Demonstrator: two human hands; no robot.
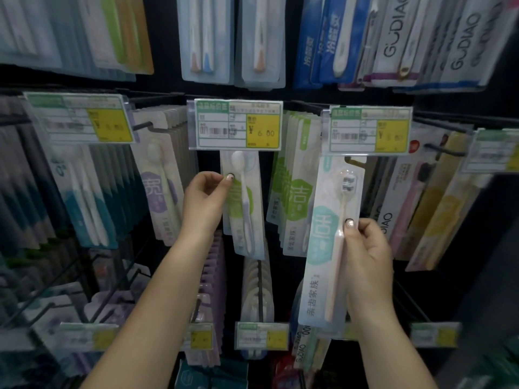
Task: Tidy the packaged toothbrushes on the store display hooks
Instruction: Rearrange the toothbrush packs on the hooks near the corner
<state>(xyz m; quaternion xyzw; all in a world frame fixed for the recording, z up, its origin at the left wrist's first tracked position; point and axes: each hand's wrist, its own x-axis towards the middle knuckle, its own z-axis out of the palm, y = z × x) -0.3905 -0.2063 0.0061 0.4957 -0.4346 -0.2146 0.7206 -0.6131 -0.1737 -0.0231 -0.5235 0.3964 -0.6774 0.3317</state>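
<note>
Head view. Landmark: the 6.00 price tag. Directly below it, the left hand pinches the left edge of the green-label toothbrush pack, steadying it on its hook. Right of the tag, the right hand pinches the mint-label toothbrush pack, likely to seat it on its hook. Both packs hang lengthwise, bristles uppermost; the mint one tilts slightly.

Both forearms bare, reaching up & fwd. Left hand higher, wrist bent, thumb & fingers curled in a pinch grip, painted thumbnail showing. Right hand lower, near centre-right, thumb pressed fwd, fingers curled behind in a pinch grip, back of hand toward camera.
</note>
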